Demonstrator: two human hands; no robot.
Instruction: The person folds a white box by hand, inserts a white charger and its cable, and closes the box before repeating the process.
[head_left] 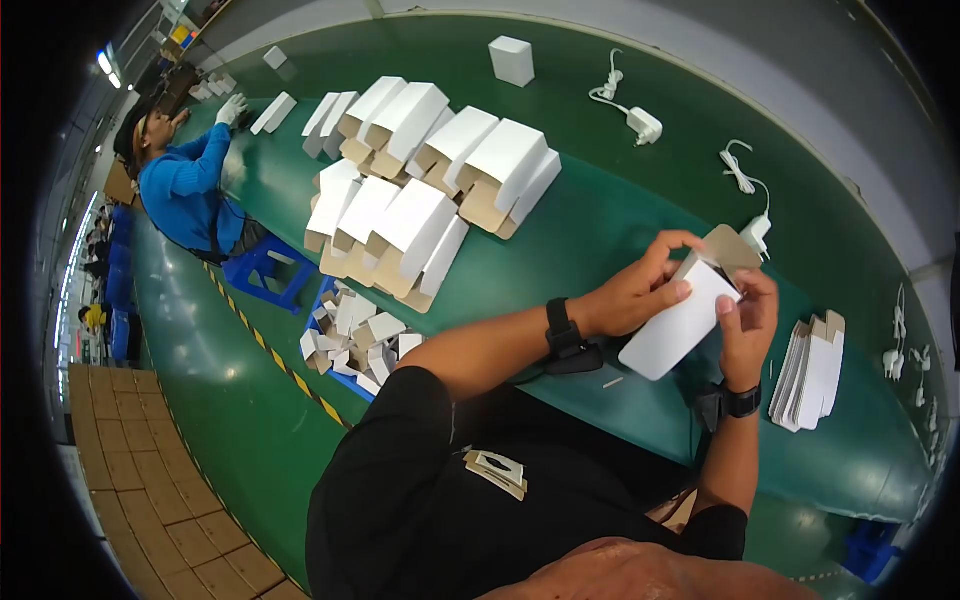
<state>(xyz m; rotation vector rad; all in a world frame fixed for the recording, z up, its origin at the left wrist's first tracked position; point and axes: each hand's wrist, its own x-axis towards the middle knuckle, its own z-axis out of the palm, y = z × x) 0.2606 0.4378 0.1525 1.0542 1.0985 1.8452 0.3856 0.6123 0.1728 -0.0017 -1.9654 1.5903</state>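
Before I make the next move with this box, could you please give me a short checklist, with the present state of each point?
1. White box supported by both hands, left hand and right hand: ok.
2. Brown flap closed: not ok, it stands open at the far end.
3. Contents of the box as wanted: cannot tell, the inside is hidden.
4. Green table free of scraps near the box: not ok, a small pale strip lies there.
5. Co-worker's gloved hand away from yours: ok, it is far along the table.
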